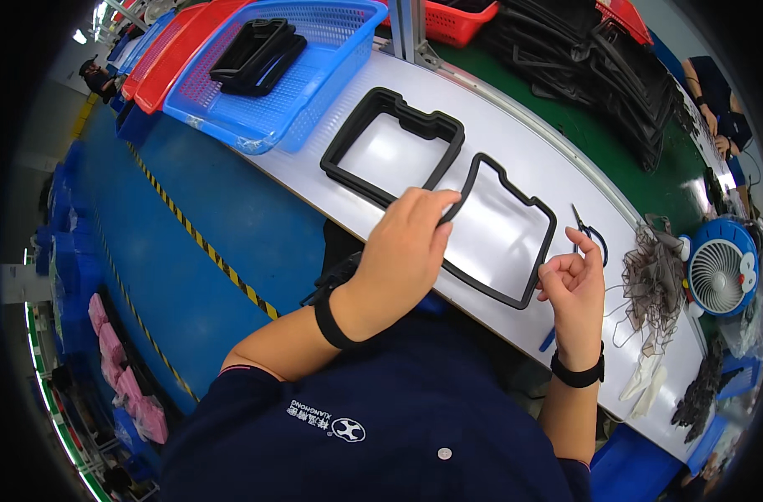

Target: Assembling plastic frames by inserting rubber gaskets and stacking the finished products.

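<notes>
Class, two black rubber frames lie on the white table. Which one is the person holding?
The thinner frame nearer the person: the left hand grips its corner and the right hand is at its edge. The thicker frame beyond lies untouched.

Pretty typical factory floor: blue painted floor [189,251] with a yellow-black hazard stripe [199,240] running along a long white workbench [515,159]. A green conveyor belt [615,142] sits behind it, with an aluminium post [408,29] rising off the bench. Bright ceiling lights [80,37] are way off top left.
</notes>
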The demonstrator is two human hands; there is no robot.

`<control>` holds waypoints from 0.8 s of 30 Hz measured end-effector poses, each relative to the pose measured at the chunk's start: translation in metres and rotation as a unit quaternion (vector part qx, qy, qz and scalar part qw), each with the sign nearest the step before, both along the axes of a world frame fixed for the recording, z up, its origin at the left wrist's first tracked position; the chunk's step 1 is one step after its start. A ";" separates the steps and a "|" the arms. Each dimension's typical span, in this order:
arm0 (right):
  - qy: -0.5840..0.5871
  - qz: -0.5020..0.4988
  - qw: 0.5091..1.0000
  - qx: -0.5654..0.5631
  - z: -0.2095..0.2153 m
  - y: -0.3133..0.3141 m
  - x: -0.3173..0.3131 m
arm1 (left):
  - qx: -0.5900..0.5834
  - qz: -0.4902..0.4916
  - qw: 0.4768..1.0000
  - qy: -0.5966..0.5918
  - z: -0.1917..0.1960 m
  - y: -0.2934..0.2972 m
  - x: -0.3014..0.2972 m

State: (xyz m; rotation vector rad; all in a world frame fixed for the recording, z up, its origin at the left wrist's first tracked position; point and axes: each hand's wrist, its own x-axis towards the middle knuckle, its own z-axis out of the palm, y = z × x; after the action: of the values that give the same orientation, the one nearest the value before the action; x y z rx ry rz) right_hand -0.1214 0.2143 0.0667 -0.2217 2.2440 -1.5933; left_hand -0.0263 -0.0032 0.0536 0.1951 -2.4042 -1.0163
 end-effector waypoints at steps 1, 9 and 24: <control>-0.031 0.003 0.997 -0.071 0.005 -0.014 -0.001 | -0.029 0.031 0.999 0.018 0.004 -0.014 0.002; -0.048 0.070 0.972 -0.221 -0.005 -0.133 -0.020 | -0.161 0.167 0.972 0.040 -0.014 -0.123 -0.017; 0.216 -0.006 0.912 0.349 -0.030 0.078 0.016 | -0.225 -0.054 0.972 -0.029 -0.031 -0.126 0.014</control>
State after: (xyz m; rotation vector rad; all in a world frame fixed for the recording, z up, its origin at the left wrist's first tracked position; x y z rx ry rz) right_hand -0.1051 0.2919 0.0372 -0.3826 2.9920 -0.6881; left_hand -0.0122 -0.1293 0.0227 -0.0688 -2.6477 -0.4881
